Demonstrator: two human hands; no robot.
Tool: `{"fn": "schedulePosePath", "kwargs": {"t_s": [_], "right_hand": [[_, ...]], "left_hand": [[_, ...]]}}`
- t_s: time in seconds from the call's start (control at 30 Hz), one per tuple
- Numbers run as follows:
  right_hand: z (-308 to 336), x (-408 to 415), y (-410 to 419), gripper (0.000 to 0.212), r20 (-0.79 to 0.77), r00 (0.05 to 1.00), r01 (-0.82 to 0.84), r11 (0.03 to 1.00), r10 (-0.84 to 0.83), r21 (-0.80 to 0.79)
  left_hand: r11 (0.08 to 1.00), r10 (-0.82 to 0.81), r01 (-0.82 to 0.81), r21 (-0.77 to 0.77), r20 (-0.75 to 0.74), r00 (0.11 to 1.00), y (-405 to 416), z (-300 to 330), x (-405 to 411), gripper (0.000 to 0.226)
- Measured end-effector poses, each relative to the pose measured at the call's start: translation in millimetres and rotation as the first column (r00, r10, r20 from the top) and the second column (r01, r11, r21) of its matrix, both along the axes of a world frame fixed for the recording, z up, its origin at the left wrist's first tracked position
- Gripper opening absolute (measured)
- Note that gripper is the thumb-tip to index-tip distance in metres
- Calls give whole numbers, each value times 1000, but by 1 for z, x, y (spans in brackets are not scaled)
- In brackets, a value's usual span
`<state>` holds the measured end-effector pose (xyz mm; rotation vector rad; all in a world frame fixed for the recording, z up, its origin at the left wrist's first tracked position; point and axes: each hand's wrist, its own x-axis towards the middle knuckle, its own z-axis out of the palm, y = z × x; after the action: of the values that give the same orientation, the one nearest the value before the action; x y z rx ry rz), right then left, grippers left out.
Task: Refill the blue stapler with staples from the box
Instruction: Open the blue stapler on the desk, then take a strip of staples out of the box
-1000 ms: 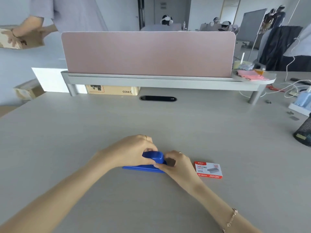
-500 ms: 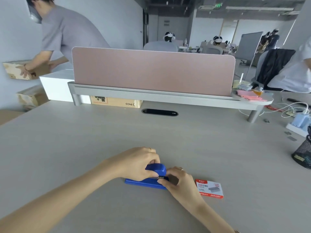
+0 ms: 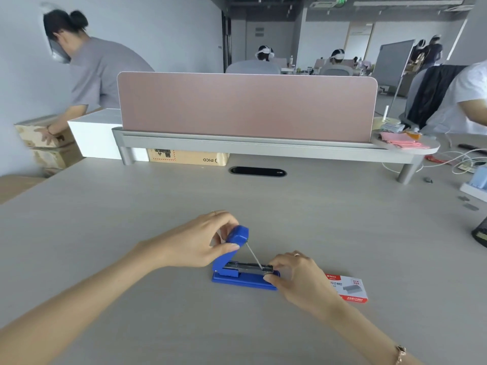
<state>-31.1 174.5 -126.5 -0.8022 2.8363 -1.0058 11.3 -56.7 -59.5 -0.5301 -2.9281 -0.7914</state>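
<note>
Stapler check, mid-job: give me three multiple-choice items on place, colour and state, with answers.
1. Where is the staple box?
A. just right of the stapler
B. on the shelf
C. in the left hand

2. What colour is the stapler?
A. red
B. blue
C. grey

3. What state is the stapler in?
A. shut
B. top swung open
C. lying upside down

Answers:
1 A, the box lies on the desk behind the right hand.
2 B, base and top are blue.
3 B, the left hand holds the top up, baring the metal channel.
</note>
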Motion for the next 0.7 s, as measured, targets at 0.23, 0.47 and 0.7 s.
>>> {"fn": "schedulePosePath", "kwargs": {"t_s": [0.23,0.47,0.7], "right_hand": [[7,4,-1,18,42,999,20,999,-21,27],[6,4,0,15,39,999,19,1000,-20,18],[2,2,0,9,55,998,22,1000,-23,14]], "left_hand": [[977,25,-36,210,55,998,-41,-4,11,16],[976,92,-109,187,99,991,-78,-11,21,18],[977,197,-205,64,117,973,-101,-38,28,20]]}}
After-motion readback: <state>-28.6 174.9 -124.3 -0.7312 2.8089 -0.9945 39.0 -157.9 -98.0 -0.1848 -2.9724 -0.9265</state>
